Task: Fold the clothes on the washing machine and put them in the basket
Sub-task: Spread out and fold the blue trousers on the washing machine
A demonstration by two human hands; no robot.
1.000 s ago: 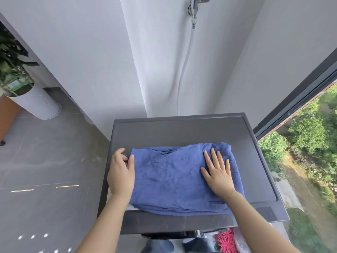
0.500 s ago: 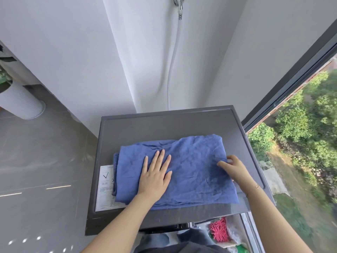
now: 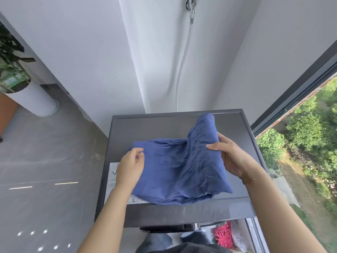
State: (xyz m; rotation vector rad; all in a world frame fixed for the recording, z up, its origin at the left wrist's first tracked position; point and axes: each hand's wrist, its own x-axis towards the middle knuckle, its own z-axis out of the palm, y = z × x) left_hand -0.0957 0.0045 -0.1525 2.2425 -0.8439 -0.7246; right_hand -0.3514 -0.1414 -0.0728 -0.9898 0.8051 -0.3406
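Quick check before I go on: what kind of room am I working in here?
Most likely a home laundry corner or enclosed balcony. A grey washing machine stands under a wall tap with a hose, beside a large window onto greenery, on a tiled floor with a potted plant.

one head-worn wide-angle view, looking steeply down and forward, close over the washing machine [image 3: 175, 125] top.

We cannot read the label [image 3: 114, 175] at eight o'clock, half-hidden by the left hand [image 3: 130, 166] and blue garment [image 3: 179, 166].
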